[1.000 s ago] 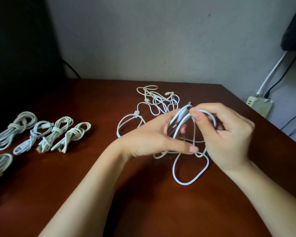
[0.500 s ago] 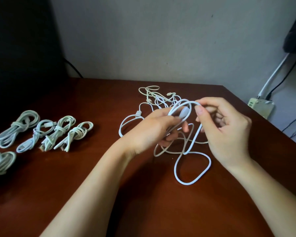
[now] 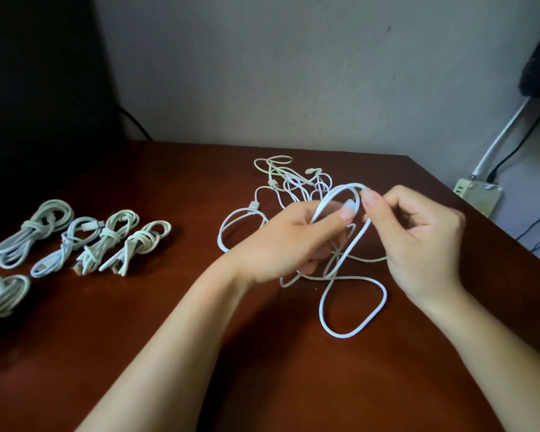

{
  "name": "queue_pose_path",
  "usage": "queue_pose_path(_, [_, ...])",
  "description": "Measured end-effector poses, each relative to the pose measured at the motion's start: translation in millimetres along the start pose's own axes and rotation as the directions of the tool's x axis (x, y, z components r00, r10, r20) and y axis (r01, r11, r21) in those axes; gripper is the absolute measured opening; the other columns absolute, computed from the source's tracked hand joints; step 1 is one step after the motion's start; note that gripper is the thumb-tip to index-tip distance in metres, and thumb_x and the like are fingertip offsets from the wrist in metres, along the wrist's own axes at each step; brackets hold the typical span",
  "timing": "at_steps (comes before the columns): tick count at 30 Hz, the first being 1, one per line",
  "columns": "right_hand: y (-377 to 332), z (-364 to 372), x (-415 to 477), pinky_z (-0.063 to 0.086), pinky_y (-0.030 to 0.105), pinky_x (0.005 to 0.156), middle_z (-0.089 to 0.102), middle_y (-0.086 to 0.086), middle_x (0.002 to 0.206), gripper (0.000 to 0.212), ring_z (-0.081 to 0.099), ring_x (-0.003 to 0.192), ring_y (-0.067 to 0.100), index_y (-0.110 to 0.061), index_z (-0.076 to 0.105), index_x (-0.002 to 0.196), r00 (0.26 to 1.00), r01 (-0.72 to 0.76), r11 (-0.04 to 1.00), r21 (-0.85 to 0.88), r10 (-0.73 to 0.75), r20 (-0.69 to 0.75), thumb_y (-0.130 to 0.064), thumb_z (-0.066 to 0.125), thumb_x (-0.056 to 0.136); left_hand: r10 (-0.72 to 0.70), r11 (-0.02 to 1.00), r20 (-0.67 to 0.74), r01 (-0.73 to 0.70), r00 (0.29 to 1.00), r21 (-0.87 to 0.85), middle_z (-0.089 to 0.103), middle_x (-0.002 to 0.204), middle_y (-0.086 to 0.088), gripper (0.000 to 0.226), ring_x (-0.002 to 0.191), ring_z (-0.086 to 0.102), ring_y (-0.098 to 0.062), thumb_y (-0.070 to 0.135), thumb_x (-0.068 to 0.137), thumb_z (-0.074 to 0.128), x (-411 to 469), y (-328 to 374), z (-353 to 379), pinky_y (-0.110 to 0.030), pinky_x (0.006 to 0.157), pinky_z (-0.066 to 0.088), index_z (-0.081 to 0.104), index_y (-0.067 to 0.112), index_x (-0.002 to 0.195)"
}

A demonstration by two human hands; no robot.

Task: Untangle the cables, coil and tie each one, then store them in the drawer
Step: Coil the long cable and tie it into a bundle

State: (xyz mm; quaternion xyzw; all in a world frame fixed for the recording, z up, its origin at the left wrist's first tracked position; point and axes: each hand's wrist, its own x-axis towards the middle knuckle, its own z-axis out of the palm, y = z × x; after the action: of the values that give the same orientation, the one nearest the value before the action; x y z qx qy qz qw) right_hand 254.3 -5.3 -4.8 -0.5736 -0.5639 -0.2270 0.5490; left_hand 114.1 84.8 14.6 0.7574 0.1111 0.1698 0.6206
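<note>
- Hands meet above the middle of the brown table (image 3: 169, 353), both working on one white cable (image 3: 382, 294).
- The left hand (image 3: 281, 241) reaches in from the near left. Its fingers (image 3: 331, 224) are curled around the cable's strands, and the thumb stretches out toward the other hand.
- The right hand (image 3: 418, 241) pinches the same cable near the top of a raised arch. Index finger and thumb are closed on it, and the other fingers are curled in behind.
- That arch stands up between the two hands. Below them the cable drops, crosses itself and lies in a wide loop on the table, on the side nearest the person.
- A loose tangle (image 3: 289, 179) of thinner, paler cables lies on the table just behind the hands, toward the wall.
- Another loop (image 3: 228, 226) with a small plug on it lies beyond the left hand. I cannot tell whether it belongs to the held cable.
- Four tied coils (image 3: 109, 238) lie side by side in a row well off to the left, each knotted round its middle.
- A fifth coil (image 3: 3, 294) lies nearer the person, at the left edge of view.
- Past the table's right corner, a pale power strip (image 3: 477, 196) sits low by the grey wall (image 3: 262, 73). A white cord (image 3: 496, 138) and a black cord (image 3: 518, 145) run up from it.
- The far left corner is too dark to make out.
</note>
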Motion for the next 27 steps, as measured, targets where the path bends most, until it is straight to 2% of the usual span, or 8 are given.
queue_pose_path(3, [-0.4, -0.2, 0.8, 0.024, 0.007, 0.052, 0.028, -0.019, 0.049, 0.042, 0.037, 0.050, -0.005, -0.004, 0.052, 0.055, 0.997, 0.072, 0.993, -0.098, -0.073, -0.010, -0.020, 0.057, 0.093, 0.054, 0.997, 0.022, -0.056, 0.998, 0.058, 0.041, 0.066, -0.005, 0.010, 0.050, 0.030, -0.008, 0.016, 0.098, 0.049, -1.5, -0.8, 0.6, -0.015, 0.040, 0.025, 0.058, 0.016, 0.094])
queue_pose_path(6, [1.7, -1.3, 2.0, 0.024, 0.008, 0.052, 0.025, -0.020, 0.051, 0.044, 0.035, 0.050, 0.003, -0.006, 0.045, 0.053, 0.993, 0.118, 0.982, -0.147, -0.118, 0.003, -0.018, 0.056, 0.094, 0.086, 0.992, 0.061, -0.091, 0.994, 0.089, 0.055, 0.084, -0.026, 0.017, 0.043, 0.038, -0.001, 0.007, 0.098, 0.049, -4.0, 1.0, 1.6, -0.010, 0.040, 0.030, 0.056, -0.001, 0.111])
queue_pose_path(10, [3.8, -2.0, 3.4, 0.023, 0.017, 0.050, 0.030, -0.009, 0.049, 0.048, 0.031, 0.052, 0.017, -0.002, 0.045, 0.051, 0.996, 0.087, 0.983, -0.161, -0.084, 0.025, -0.021, 0.053, 0.095, 0.096, 0.990, 0.051, -0.101, 0.994, 0.099, 0.065, 0.080, -0.005, 0.016, 0.044, 0.032, -0.015, 0.008, 0.098, 0.048, -3.1, -0.2, 2.6, -0.017, 0.038, 0.025, 0.057, -0.004, 0.104])
queue_pose_path(13, [0.7, -1.3, 2.3, 0.029, 0.014, 0.051, 0.041, -0.017, 0.053, 0.043, 0.043, 0.051, 0.007, -0.009, 0.050, 0.055, 0.998, 0.063, 0.994, -0.086, -0.060, 0.032, -0.021, 0.050, 0.096, 0.109, 0.989, -0.002, -0.108, 0.994, 0.101, 0.058, 0.067, 0.003, 0.015, 0.053, 0.029, -0.025, 0.011, 0.099, 0.048, -1.0, -1.4, 0.8, -0.026, 0.043, 0.022, 0.062, 0.008, 0.095])
queue_pose_path(16, [0.6, -0.8, 2.1, 0.037, 0.025, 0.055, 0.050, -0.010, 0.057, 0.038, 0.050, 0.055, 0.010, -0.015, 0.052, 0.062, 1.000, 0.017, 1.000, -0.018, -0.017, 0.023, -0.023, 0.044, 0.098, 0.122, 0.993, -0.025, -0.122, 0.992, 0.005, 0.051, 0.062, 0.008, 0.018, 0.052, 0.030, -0.015, 0.013, 0.099, 0.047, -1.5, 0.9, -2.6, -0.017, 0.043, 0.022, 0.064, 0.008, 0.101])
queue_pose_path(20, [4.8, 0.8, 3.2, 0.039, 0.031, 0.057, 0.050, -0.004, 0.067, 0.036, 0.048, 0.063, 0.015, -0.007, 0.061, 0.076, 0.997, -0.056, 0.998, -0.042, 0.058, 0.041, -0.027, 0.041, 0.097, 0.141, 0.969, -0.054, -0.149, 0.989, -0.195, 0.043, 0.062, 0.007, 0.017, 0.051, 0.022, -0.007, 0.018, 0.095, 0.047, -3.7, 5.6, -7.4, -0.015, 0.043, 0.018, 0.064, 0.016, 0.093])
queue_pose_path(24, [5.6, 6.4, 1.5, 0.045, 0.023, 0.075, 0.060, -0.007, 0.093, 0.035, 0.059, 0.089, 0.014, -0.014, 0.067, 0.103, 0.974, -0.143, 0.990, -0.021, 0.144, 0.176, -0.035, 0.040, 0.094, 0.168, 0.927, -0.039, -0.171, 0.985, -0.334, 0.042, 0.060, 0.009, 0.015, 0.055, 0.015, -0.011, 0.016, 0.095, 0.045, -5.7, 6.9, -13.6, -0.018, 0.044, 0.012, 0.059, 0.018, 0.091])
queue_pose_path(27, [8.6, 10.4, -0.9, 0.040, 0.018, 0.091, 0.057, -0.013, 0.107, 0.040, 0.054, 0.106, 0.010, -0.020, 0.062, 0.116, 0.928, -0.211, 0.974, -0.077, 0.224, 0.296, -0.043, 0.040, 0.091, 0.200, 0.885, -0.020, -0.189, 0.980, -0.424, 0.043, 0.061, 0.010, 0.024, 0.056, 0.020, -0.007, 0.015, 0.094, 0.046, -5.7, 5.9, -19.0, -0.017, 0.042, 0.013, 0.064, 0.026, 0.082])
